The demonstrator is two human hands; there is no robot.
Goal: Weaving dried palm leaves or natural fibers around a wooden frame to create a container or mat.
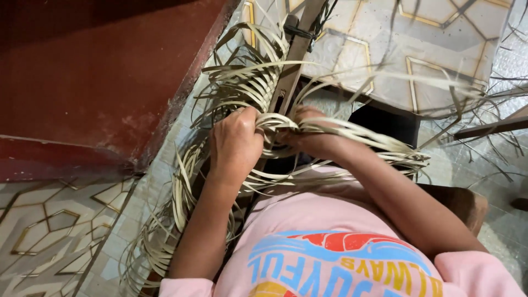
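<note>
Patterned tile floor, pale with gold and dark hexagonal lines. Directly on it: loose pale cane strips curling at lower left, scattered thin dark strands at right, a red-brown painted step at upper left.

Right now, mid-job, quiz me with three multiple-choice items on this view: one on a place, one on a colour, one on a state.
1. Where is the wooden bar?
A. between the hands
B. left of both hands
C. on the red step

2. What colour is the shirt?
A. green
B. pink
C. black

3. How is the left hand?
A. open flat
B. resting on the floor
C. closed on the strips

Key: 1 A, it runs down between the left hand and right hand; 2 B, pink cloth; 3 C, fingers curl round the pale strips.
</note>
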